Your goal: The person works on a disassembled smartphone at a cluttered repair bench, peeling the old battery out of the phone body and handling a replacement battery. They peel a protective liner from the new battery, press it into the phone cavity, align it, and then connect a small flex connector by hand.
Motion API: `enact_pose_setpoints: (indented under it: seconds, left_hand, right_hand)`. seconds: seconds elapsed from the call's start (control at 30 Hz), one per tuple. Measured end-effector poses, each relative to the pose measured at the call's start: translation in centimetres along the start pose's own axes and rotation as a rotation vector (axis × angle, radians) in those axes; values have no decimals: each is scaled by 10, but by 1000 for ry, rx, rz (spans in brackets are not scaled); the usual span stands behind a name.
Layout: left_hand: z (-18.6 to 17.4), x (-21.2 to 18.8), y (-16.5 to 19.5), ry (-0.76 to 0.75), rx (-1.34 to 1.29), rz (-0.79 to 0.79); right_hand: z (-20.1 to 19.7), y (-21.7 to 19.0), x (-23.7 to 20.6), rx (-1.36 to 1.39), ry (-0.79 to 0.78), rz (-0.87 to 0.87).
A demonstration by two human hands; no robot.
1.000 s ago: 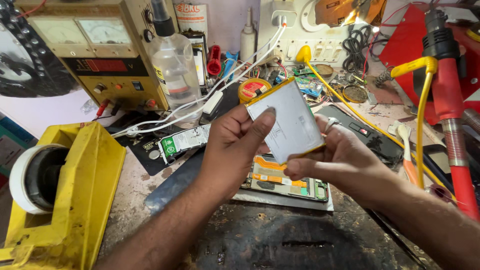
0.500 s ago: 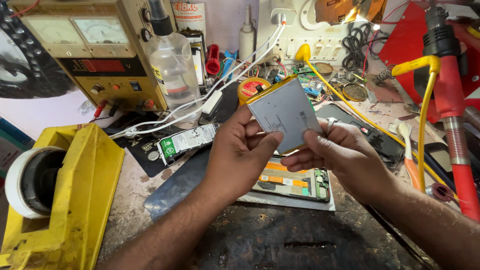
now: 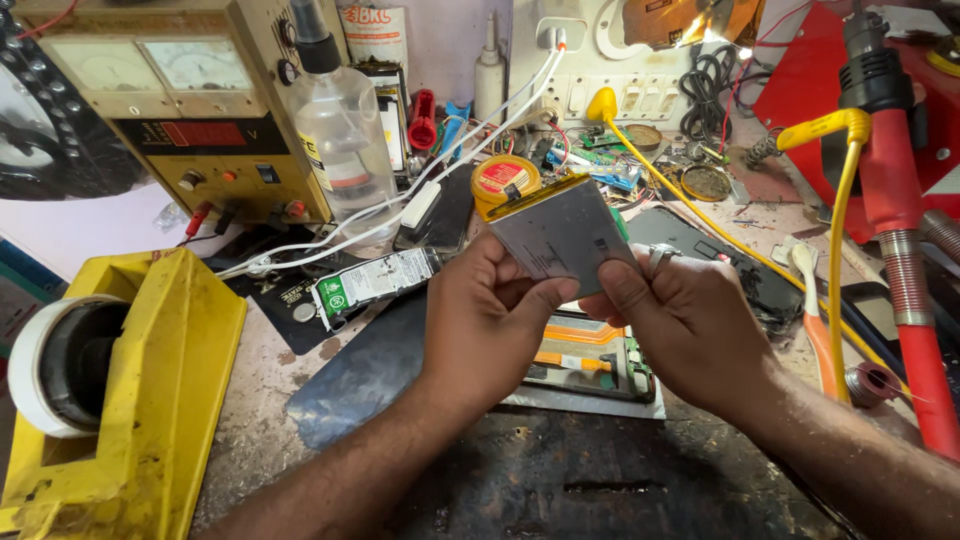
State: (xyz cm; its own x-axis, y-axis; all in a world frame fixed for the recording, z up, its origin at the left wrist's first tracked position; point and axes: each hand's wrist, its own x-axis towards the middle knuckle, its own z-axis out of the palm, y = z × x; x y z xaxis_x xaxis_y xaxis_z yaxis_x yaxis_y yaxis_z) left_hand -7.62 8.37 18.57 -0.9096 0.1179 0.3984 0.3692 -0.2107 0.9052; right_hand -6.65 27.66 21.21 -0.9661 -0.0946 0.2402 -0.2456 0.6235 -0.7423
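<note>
Both my hands hold a flat silver-grey phone battery [image 3: 560,235] with a yellow top edge, raised above the bench. My left hand [image 3: 490,320] grips its lower left edge with thumb and fingers. My right hand [image 3: 685,320], a ring on one finger, pinches its lower right corner. Below the hands lies an opened phone [image 3: 590,360] with orange and green inner parts, resting on a pale sheet. A second battery [image 3: 375,282] with a white and green label lies on the bench to the left.
A yellow tape dispenser [image 3: 130,390] fills the left front. A bench power supply [image 3: 180,110] and a clear bottle [image 3: 340,130] stand at the back left. Red hot-air tools [image 3: 900,230] and a yellow cable [image 3: 840,200] line the right. A dark phone [image 3: 720,255] lies behind my right hand.
The battery has been tilted and lowered a little, its face turned from bright to grey. My fingers have shifted closer together along its lower edge.
</note>
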Motion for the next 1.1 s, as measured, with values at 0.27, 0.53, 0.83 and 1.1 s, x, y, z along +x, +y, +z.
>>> enact_pose_setpoints:
  seconds: [0.27, 0.53, 0.83, 1.1]
  left_hand:
    - [-3, 2, 5, -122, -85, 12]
    - [-33, 12, 7, -272, -64, -51]
    - [-58, 20, 21, -399, 398, 254]
    - [-86, 17, 46, -632, 969, -115]
  right_hand:
    - [-6, 17, 3, 246, -123, -37]
    - [-24, 25, 13, 909, -620, -35]
    - [-41, 15, 11, 197, -574, -302]
    - [-31, -29, -7, -801, -426, -101]
